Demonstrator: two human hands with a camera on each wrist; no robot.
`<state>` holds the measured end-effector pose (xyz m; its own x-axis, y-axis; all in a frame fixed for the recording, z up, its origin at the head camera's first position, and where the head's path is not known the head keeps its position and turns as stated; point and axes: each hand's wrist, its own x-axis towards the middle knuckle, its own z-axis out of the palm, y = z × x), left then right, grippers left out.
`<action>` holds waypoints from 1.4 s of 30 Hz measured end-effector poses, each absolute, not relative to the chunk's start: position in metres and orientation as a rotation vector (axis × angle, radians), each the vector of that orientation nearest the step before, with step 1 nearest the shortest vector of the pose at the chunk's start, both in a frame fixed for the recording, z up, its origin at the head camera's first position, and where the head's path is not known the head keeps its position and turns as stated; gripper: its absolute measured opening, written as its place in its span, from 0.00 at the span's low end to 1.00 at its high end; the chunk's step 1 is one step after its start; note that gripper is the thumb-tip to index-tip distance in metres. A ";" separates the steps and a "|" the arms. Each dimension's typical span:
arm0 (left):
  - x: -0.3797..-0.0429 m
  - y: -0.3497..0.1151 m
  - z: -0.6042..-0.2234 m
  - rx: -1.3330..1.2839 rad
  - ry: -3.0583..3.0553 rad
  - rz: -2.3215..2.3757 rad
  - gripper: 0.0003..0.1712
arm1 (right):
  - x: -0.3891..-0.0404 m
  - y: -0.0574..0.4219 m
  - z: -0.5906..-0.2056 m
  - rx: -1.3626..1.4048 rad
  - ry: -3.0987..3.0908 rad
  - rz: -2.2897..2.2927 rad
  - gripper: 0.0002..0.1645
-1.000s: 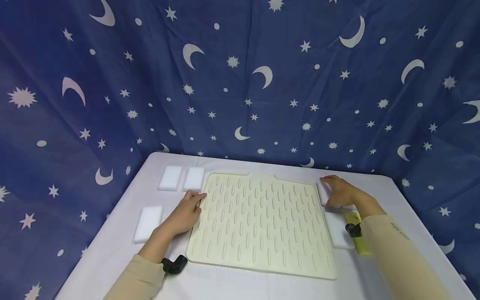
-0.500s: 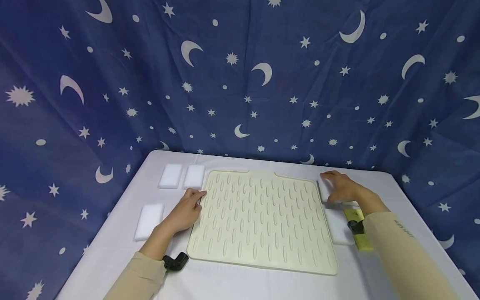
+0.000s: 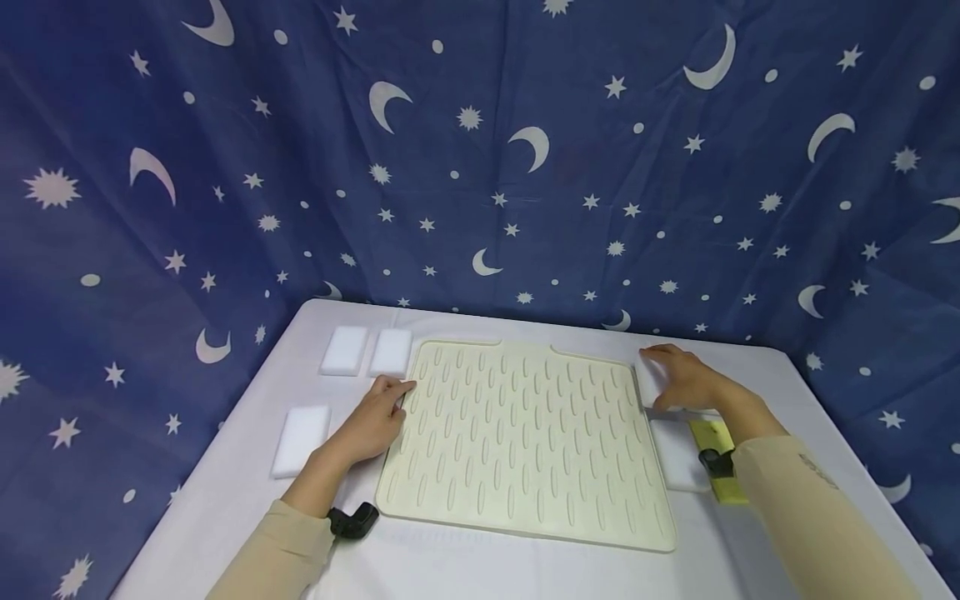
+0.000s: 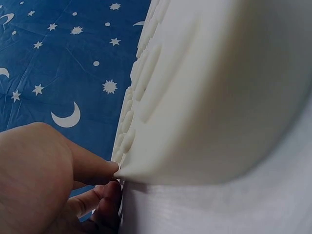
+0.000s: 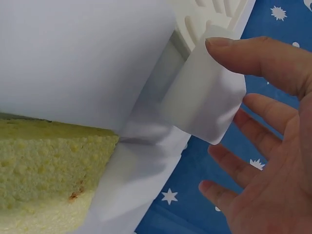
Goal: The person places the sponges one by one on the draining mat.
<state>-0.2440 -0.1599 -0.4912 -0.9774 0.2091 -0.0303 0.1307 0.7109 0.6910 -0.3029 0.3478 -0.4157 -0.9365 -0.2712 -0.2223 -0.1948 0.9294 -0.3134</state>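
A cream drying mat (image 3: 517,442), covered in slanted oval ridges, lies on the white-covered table. At its left edge my left hand (image 3: 372,421) pinches the rim, thumb and fingertips meeting there in the left wrist view. My right hand (image 3: 686,382) is by the mat's far right side. Its thumb and fingers grip opposite sides of a white melamine sponge (image 5: 207,92), which stands against the mat's edge. Nearer along that edge is another white sponge (image 3: 677,458), partly under a yellow cellulose sponge's side of the row; the yellow sponge (image 3: 705,437) is partly hidden by my wrist.
Left of the mat are three white sponges: one at the far left (image 3: 343,350), one near the mat's corner (image 3: 390,352) and one nearer me (image 3: 302,442). A blue curtain (image 3: 480,167) with moons and stars hangs behind the table (image 3: 450,567).
Both hands stay at nearly the same places, the left at the mat's edge and the right on the white sponge. The head view shifts slightly.
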 end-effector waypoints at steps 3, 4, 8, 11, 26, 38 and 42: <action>-0.244 -0.160 -0.492 0.285 2.802 1.126 0.30 | -0.301 0.346 -0.415 -0.372 2.830 -0.417 0.64; -0.245 -0.161 -0.492 0.287 2.801 1.127 0.30 | -0.300 0.345 -0.415 -0.377 2.831 -0.416 0.63; -0.246 -0.162 -0.494 0.296 2.798 1.131 0.30 | -0.298 0.343 -0.413 -0.397 2.833 -0.415 0.62; -0.246 -0.162 -0.495 0.296 2.798 1.132 0.30 | -0.296 0.341 -0.413 -0.404 2.829 -0.421 0.61; -0.246 -0.161 -0.493 0.295 2.801 1.123 0.30 | -0.293 0.333 -0.414 -0.460 2.852 -0.385 0.60; -0.246 -0.161 -0.494 0.292 2.794 1.134 0.30 | -0.289 0.324 -0.413 -0.501 2.858 -0.405 0.58; -0.245 -0.162 -0.492 0.295 2.797 1.134 0.30 | -0.289 0.322 -0.414 -0.511 2.854 -0.401 0.58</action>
